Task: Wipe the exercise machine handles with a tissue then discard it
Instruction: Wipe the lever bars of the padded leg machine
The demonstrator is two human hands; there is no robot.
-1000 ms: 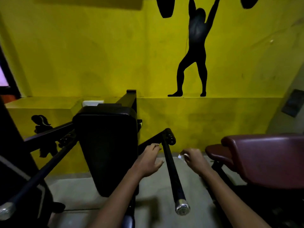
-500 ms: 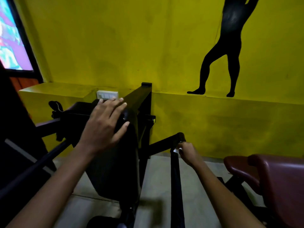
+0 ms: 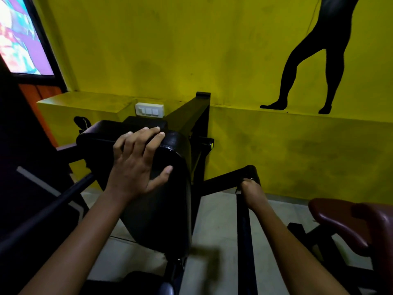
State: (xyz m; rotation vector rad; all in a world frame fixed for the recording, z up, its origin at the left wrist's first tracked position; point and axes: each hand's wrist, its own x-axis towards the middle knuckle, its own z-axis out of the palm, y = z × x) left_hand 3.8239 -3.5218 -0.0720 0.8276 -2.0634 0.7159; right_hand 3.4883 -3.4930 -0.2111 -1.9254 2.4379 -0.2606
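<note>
A black exercise machine stands before me with a padded black chest pad [image 3: 168,201] in the middle. My left hand [image 3: 138,160] rests on the pad's top edge, fingers spread over it. The right handle bar [image 3: 243,226], a long black rod, runs toward me from a rounded joint. My right hand [image 3: 252,188] is curled round the bar's far end just below that joint. A small white bit of tissue [image 3: 238,191] shows at the hand's left edge; the rest is hidden in the fist. The left handle bar [image 3: 49,207] slants down at the left.
A dark red padded bench [image 3: 357,220] sits at the right. A yellow wall and ledge [image 3: 276,133] with a white switch plate [image 3: 150,110] lie behind the machine. A bright screen [image 3: 19,39] is at the upper left. Grey floor [image 3: 217,209] shows below.
My left hand rose from near the right bar to the top of the chest pad and settled there. My right hand closed onto the bar's far end with the tissue. The view moved closer.
</note>
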